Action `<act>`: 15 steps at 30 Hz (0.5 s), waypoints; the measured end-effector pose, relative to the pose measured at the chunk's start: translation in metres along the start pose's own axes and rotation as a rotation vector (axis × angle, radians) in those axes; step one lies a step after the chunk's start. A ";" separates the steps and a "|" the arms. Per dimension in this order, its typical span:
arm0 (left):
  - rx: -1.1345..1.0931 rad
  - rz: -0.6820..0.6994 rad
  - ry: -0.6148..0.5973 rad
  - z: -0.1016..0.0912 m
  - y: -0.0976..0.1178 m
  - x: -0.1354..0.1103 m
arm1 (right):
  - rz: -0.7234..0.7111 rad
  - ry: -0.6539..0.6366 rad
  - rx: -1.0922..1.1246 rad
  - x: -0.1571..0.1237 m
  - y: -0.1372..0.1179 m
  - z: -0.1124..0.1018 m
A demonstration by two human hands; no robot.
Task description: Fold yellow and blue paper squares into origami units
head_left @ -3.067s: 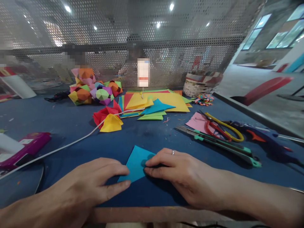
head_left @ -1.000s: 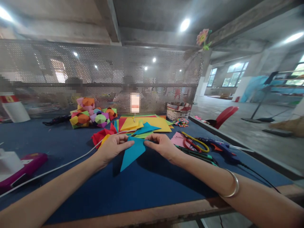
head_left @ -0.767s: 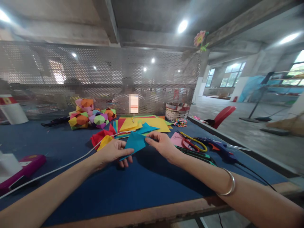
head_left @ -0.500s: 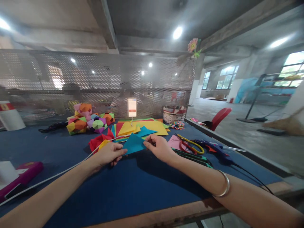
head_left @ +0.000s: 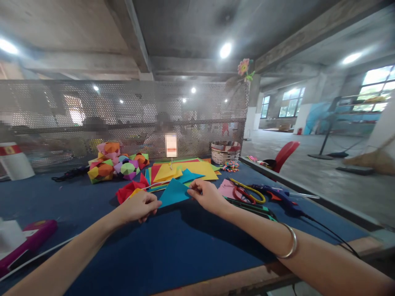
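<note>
A blue piece of paper (head_left: 173,193), shaped like a triangle with its point upward, is held up between my two hands. My left hand (head_left: 142,206) pinches its lower left corner between thumb and fingers. At the lower right corner, my right hand (head_left: 204,195) grips it the same way; a silver bangle (head_left: 291,242) circles that wrist. Red folded paper (head_left: 126,190) and a bit of yellow paper lie just behind my left hand. Beyond the blue piece is a stack of coloured sheets, yellow paper (head_left: 203,170) on top, with another blue piece (head_left: 190,176) on it.
Scissors (head_left: 249,191), pink paper (head_left: 226,189) and a glue gun (head_left: 282,199) with a trailing cord lie to the right. Folded paper balls (head_left: 103,169) sit at the back left, a woven basket (head_left: 226,152) at the back right. A perforated screen (head_left: 197,111) stands behind the table.
My left hand has shifted slightly left and down along the blue paper, and more of its triangular shape shows. My right hand keeps its pinch. The view has tilted up a little.
</note>
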State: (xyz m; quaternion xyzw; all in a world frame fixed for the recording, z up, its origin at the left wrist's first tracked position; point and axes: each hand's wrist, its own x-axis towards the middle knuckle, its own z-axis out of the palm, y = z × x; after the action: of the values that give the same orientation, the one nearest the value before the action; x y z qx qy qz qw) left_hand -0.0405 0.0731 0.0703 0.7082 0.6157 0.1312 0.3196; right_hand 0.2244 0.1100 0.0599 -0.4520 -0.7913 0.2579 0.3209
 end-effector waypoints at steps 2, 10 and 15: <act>-0.002 0.021 -0.040 -0.004 0.000 -0.002 | 0.000 -0.006 -0.014 -0.002 -0.001 -0.001; -0.009 0.142 -0.053 -0.002 0.007 -0.002 | -0.063 -0.087 0.040 -0.008 -0.009 0.000; 0.051 0.223 0.051 0.016 0.010 -0.004 | -0.103 -0.341 0.030 -0.012 -0.011 -0.001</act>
State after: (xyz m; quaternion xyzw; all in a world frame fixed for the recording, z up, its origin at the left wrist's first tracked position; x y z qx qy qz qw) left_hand -0.0245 0.0638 0.0653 0.7766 0.5441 0.1681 0.2694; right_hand 0.2236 0.0940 0.0650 -0.3554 -0.8525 0.3260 0.2015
